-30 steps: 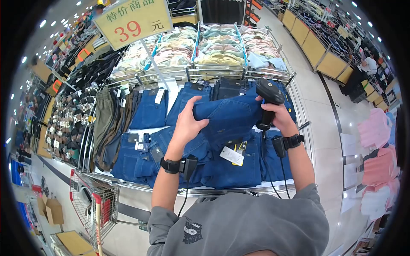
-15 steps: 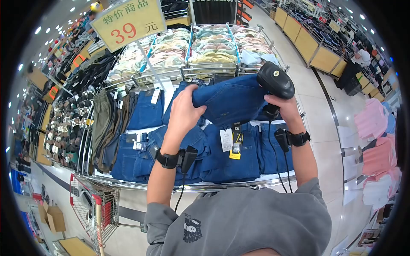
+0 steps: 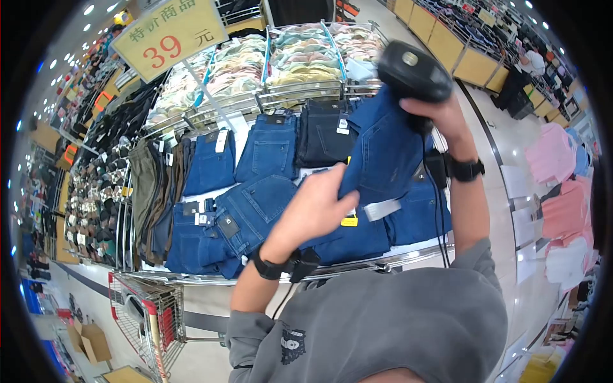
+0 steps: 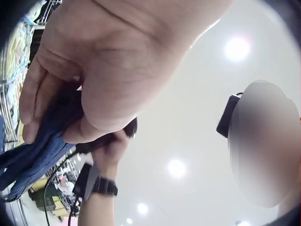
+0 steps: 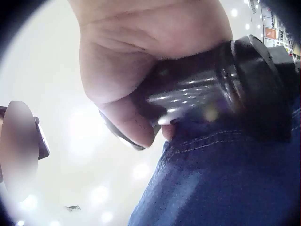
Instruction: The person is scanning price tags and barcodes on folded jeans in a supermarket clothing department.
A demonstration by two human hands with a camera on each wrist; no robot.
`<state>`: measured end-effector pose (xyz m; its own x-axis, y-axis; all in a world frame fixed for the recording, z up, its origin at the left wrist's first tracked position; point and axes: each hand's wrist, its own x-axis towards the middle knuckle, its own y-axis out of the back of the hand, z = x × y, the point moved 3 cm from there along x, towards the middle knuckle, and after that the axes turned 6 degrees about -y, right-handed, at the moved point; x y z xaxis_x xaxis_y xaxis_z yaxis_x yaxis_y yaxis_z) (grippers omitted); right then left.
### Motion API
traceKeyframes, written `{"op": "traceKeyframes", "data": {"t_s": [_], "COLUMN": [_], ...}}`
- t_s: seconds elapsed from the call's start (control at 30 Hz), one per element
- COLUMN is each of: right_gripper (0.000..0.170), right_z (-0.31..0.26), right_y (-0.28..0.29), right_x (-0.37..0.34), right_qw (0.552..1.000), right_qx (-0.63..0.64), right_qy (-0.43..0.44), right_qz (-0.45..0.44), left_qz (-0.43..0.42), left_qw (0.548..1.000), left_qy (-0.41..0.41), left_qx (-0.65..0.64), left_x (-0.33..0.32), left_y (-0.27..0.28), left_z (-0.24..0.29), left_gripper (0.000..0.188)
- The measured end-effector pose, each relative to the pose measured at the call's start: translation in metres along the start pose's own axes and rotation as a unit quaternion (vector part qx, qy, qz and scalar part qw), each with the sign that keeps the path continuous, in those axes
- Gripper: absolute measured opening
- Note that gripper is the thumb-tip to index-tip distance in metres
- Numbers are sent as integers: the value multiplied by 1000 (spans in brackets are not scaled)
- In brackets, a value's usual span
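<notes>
A folded pair of blue jeans [image 3: 386,153] is held up at a slant over the display table, with a white tag [image 3: 382,209] hanging at its lower edge. My left hand [image 3: 316,207] pinches its lower left end; in the left wrist view the thumb and fingers close around the dark denim [image 4: 42,155]. Up at the other end, my right hand [image 3: 444,116] grips a black handheld barcode scanner [image 3: 415,71]. The right wrist view has the thumb wrapped around the scanner handle [image 5: 188,89], right against the denim [image 5: 221,179]; some of the right fingers are hidden.
More folded jeans [image 3: 265,150] lie in rows on the table, behind a metal front rail [image 3: 408,254]. A yellow price sign [image 3: 169,41] stands on a pole at the back left. Bins of pastel garments [image 3: 303,54] are beyond. A shopping cart [image 3: 143,319] stands at the left.
The jeans have swung from level to a steep slant. My right hand has risen with the scanner, while the left hand has moved right and down with its end.
</notes>
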<state>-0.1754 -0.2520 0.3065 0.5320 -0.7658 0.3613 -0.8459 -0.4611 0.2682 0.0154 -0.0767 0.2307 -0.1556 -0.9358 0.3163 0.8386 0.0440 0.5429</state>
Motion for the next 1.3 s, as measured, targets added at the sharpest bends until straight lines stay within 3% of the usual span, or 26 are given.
{"op": "traceKeyframes", "data": {"t_s": [0.07,0.13,0.2,0.27,0.33,0.4,0.43,0.47,0.53,0.6,0.67,0.7,0.73,0.8,0.83,0.93,1.07,1.17,1.3], "right_gripper": [52,53,49,41,37,35,34,31,28,25,26,28,30,39,38,31,23,22,27], "right_z": [-17,-2,25,70,130,166,179,200,202,203,199,200,202,218,223,237,250,265,255], "right_y": [-32,-74,-136,-203,-263,-283,-283,-282,-254,-218,-174,-158,-142,-111,-102,-83,-77,-82,-101], "right_x": [19,41,35,4,-56,-114,-132,-148,-145,-132,-119,-119,-119,-129,-134,-158,-185,-195,-191], "right_qw": [998,968,945,900,841,773,755,788,799,829,873,881,877,834,833,815,762,774,836], "right_qx": [-23,-156,-187,-224,-205,-221,-198,-123,-7,64,82,160,235,272,239,221,317,304,188], "right_qy": [29,-15,10,94,53,-9,-23,-18,-168,-224,-284,-320,-350,-459,-493,-534,-556,-548,-510], "right_qz": [-49,-194,-268,-363,-498,-594,-625,-603,-577,-508,-388,-311,-230,-141,-78,42,103,93,77], "left_qz": [-1,-5,-33,-43,-166,-439,-477,-419,-391,-376,-294,-216,-133,3,24,-30,-108,-95,-84], "left_qw": [996,997,990,982,955,873,847,876,893,886,913,942,962,966,961,941,940,947,946], "left_qy": [17,34,118,172,215,73,42,-23,-2,114,163,189,213,252,261,337,319,304,309], "left_qx": [-85,-65,-76,-62,-117,-200,-233,-237,-221,-247,-230,-171,-111,54,92,27,52,49,49], "left_x": [-6,-16,-28,-44,-71,-94,-101,-116,-110,-100,-95,-91,-87,-91,-91,-92,-99,-101,-106], "left_y": [-18,-48,-79,-108,-151,-170,-158,-157,-114,-72,-45,-37,-33,-42,-48,-69,-87,-85,-82], "left_z": [15,-1,-18,-32,-69,-82,-72,-80,-80,-94,-127,-143,-160,-212,-227,-240,-249,-251,-247], "left_gripper": [30,24,32,45,37,35,34,33,32,32,28,28,28,35,46,50,50,50,50]}}
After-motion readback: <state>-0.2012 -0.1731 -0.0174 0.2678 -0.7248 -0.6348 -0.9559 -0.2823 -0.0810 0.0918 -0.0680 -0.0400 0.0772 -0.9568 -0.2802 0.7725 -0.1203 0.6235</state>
